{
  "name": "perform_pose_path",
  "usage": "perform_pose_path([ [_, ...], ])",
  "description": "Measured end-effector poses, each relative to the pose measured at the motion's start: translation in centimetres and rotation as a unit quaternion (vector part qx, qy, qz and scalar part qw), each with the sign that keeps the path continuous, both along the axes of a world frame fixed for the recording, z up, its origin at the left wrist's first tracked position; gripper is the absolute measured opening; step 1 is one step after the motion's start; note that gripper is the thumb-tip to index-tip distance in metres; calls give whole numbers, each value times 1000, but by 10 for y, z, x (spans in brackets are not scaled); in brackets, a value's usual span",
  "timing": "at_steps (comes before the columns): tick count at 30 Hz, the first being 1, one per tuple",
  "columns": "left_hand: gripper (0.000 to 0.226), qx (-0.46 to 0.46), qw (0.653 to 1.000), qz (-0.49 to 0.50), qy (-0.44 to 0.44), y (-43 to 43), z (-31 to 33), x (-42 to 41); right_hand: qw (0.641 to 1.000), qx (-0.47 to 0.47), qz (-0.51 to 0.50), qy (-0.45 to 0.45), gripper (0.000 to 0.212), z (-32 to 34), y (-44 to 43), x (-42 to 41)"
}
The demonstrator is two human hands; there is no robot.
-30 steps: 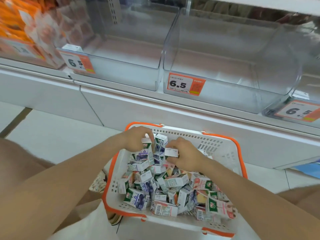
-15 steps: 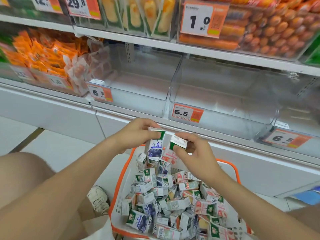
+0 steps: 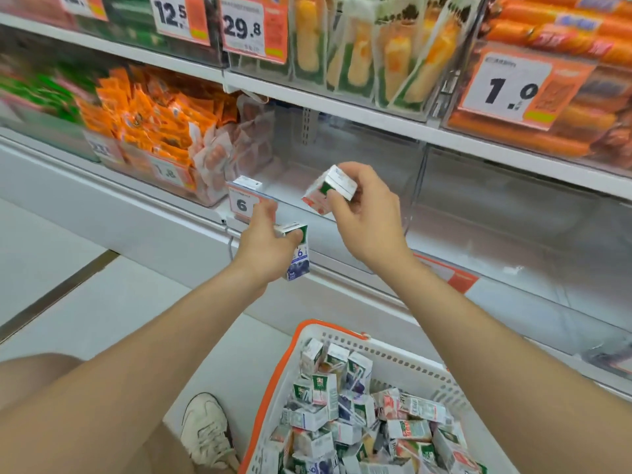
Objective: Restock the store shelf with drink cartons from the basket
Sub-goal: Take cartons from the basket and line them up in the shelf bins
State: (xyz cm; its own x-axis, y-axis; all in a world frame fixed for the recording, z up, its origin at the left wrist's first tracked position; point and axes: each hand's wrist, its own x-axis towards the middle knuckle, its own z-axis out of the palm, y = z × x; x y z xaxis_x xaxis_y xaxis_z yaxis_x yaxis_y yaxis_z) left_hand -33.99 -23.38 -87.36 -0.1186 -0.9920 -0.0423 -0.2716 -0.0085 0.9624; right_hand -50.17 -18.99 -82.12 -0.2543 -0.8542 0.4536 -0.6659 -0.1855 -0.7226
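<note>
Two held cartons (image 3: 298,254), one basket (image 3: 403,362)

I am in a shop, facing a grocery aisle. White shelves (image 3: 376,118) cross the upper frame, fronted by clear plastic bins (image 3: 496,213). Printed price tags hang on them: 12.5 (image 3: 171,17) and 29.8 (image 3: 242,27) at top centre-left, 1.0 (image 3: 511,88) at upper right. Orange snack packets (image 3: 154,121) fill a bin at middle left. An orange-rimmed shopping basket (image 3: 274,388) heaped with small drink cartons (image 3: 342,422) sits at lower right on pale floor tiles (image 3: 102,302).
</note>
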Motion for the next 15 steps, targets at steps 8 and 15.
perform_pose_path([
  [8, 55, 80, 984, 59, 150, -9, -22, -8, 976, 217, 18, 4, 31, -20, -113, 28],
  [15, 49, 145, 973, 66, 169, -9, -33, -7, 911, 375, 165, -40, 24, -8, -135, 33],
])
